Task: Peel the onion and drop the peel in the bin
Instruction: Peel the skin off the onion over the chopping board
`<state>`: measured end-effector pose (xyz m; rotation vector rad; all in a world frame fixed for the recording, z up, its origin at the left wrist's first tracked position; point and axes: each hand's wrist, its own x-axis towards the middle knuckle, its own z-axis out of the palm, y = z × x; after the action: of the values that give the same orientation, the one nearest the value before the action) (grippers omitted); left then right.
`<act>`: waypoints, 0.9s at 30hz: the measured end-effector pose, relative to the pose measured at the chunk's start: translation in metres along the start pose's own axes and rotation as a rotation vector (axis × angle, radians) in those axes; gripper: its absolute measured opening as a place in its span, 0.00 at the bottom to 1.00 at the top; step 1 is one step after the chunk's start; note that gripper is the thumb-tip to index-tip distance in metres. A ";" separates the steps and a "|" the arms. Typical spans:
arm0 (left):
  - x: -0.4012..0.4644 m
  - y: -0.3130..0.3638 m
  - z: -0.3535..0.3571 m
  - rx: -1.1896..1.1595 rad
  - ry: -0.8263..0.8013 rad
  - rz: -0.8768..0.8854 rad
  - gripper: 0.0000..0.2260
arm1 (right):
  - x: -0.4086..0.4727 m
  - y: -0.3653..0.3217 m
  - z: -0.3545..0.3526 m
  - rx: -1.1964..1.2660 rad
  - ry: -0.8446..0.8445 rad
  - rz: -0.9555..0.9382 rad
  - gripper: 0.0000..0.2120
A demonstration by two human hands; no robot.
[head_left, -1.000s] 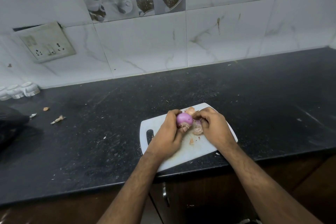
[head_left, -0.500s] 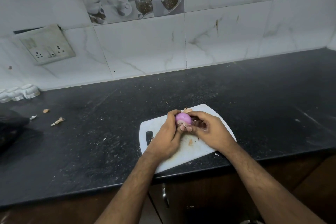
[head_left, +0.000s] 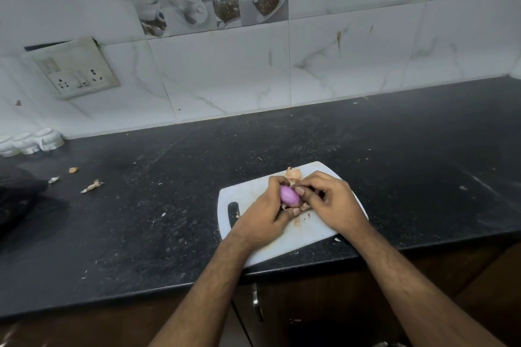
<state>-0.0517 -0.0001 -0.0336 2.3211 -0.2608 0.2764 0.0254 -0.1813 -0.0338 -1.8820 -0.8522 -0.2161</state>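
Note:
A small purple onion (head_left: 289,195), its glossy peeled side up, is held just above a white cutting board (head_left: 248,197). My left hand (head_left: 263,215) grips it from the left and below. My right hand (head_left: 334,201) curls in from the right, its thumb pressed on the onion and its fingertips pinching at the onion's right end. Pale brown peel (head_left: 293,173) lies on the board behind the hands, and small scraps (head_left: 297,221) lie below them. No bin shows in view.
The board lies at the front edge of a black stone counter (head_left: 141,220). Loose peel bits (head_left: 91,186) lie on the counter at the left, near a dark object (head_left: 17,191) at the left edge. White holders (head_left: 31,144) and a switch plate (head_left: 76,72) are by the tiled wall.
My right hand has closed in on the onion from the right, its thumb now on the bulb. The onion has turned slightly in my left hand.

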 end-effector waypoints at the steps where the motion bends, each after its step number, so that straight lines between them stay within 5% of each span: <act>1: 0.000 0.000 0.000 0.005 -0.001 0.007 0.18 | 0.000 0.000 0.000 -0.009 0.006 0.011 0.07; 12: 0.001 -0.002 0.000 0.050 0.006 0.045 0.18 | 0.005 0.007 0.004 -0.240 0.136 0.167 0.06; 17: 0.000 -0.001 -0.001 -0.006 0.050 -0.013 0.15 | 0.001 0.005 0.005 -0.202 -0.031 0.027 0.18; 23: 0.001 0.000 0.000 -0.027 0.086 -0.024 0.12 | 0.000 0.000 0.003 -0.058 -0.022 0.009 0.12; 27: 0.002 0.000 -0.001 -0.049 0.069 -0.041 0.21 | -0.001 0.001 0.002 -0.089 -0.074 -0.006 0.11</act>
<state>-0.0503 0.0000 -0.0322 2.2611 -0.1835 0.3251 0.0246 -0.1801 -0.0359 -1.9812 -0.9112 -0.1922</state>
